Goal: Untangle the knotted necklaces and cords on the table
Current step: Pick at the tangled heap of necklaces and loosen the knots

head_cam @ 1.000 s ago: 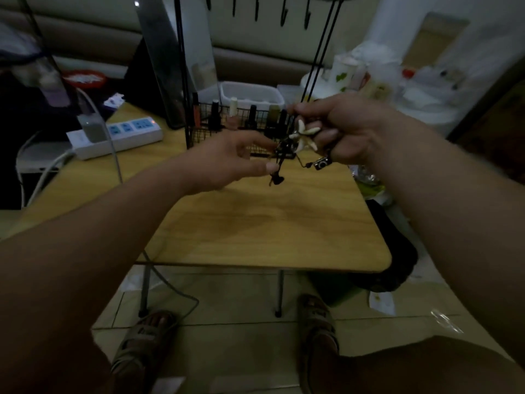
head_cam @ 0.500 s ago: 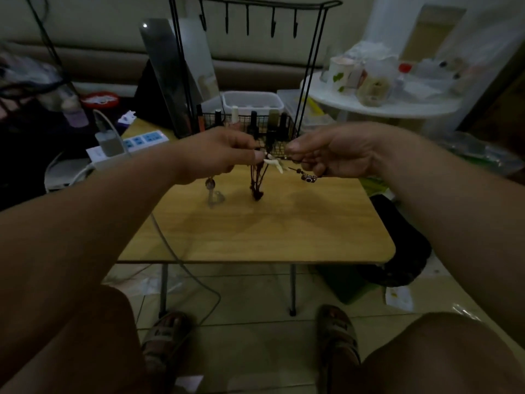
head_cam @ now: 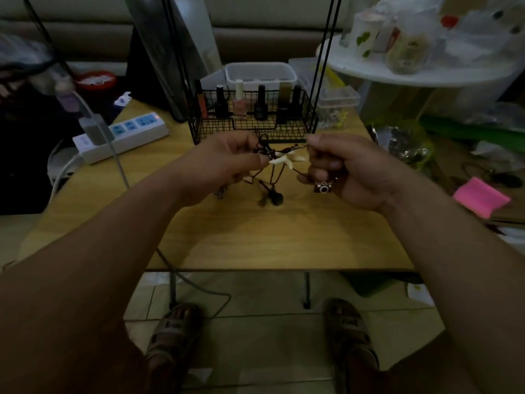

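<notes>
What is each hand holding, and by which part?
One tangle of cords: left hand pinches it at the white shells, right hand pinches a strand opposite, camera charm hanging below.

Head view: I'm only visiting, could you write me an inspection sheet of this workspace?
Surface: wooden table, dimly lit.
Job's things: tangle of cords with pale shell pieces, held above the table; camera charm hangs by the right hand.
Clutter: wire basket of nail polish bottles, plastic tub behind it, pink pad off to the right.
Hands: left hand and right hand each pinch the tangle, one on either side.
Cables: power strip with an adapter plugged in; grey cable runs down towards the floor.
Surroundings: white round table with jars; sandalled feet on tiles.
</notes>
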`<state>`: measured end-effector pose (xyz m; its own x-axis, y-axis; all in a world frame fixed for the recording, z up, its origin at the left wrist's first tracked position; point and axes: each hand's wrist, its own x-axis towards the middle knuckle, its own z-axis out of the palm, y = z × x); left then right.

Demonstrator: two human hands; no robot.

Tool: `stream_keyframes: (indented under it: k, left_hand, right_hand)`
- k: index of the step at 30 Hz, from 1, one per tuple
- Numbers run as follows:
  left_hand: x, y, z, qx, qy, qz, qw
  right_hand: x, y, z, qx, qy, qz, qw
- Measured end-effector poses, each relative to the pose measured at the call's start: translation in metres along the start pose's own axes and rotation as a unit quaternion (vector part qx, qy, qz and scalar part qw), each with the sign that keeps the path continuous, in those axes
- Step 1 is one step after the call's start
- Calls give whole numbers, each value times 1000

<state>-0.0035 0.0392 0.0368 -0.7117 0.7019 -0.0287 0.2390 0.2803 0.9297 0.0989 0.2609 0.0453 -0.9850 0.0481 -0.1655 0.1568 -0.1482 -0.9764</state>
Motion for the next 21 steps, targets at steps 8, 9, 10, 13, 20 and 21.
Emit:
stream_keyframes:
  k: [8,9,10,13,20,21]
  left_hand:
    - [8,7,-1,-9,-12,8,1000]
    - [7,8,1,-17,-15,13,1000]
    - [7,8,1,-26,-14,19,999]
    - [5,8,3,-42,-11,32,999]
    - [3,5,2,-93,-15,5,996]
    - [3,5,2,-96,-16,1,995]
  right_hand:
    - [14,-1,7,119,5,-22,993]
    - [14,-1,8,108,8,-19,994]
    - [14,-1,8,95,9,-15,995]
    - [12,-2,10,73,19,-7,997]
    - [6,-2,5,-60,46,-14,997]
    - [5,-2,6,-85,41,-20,995]
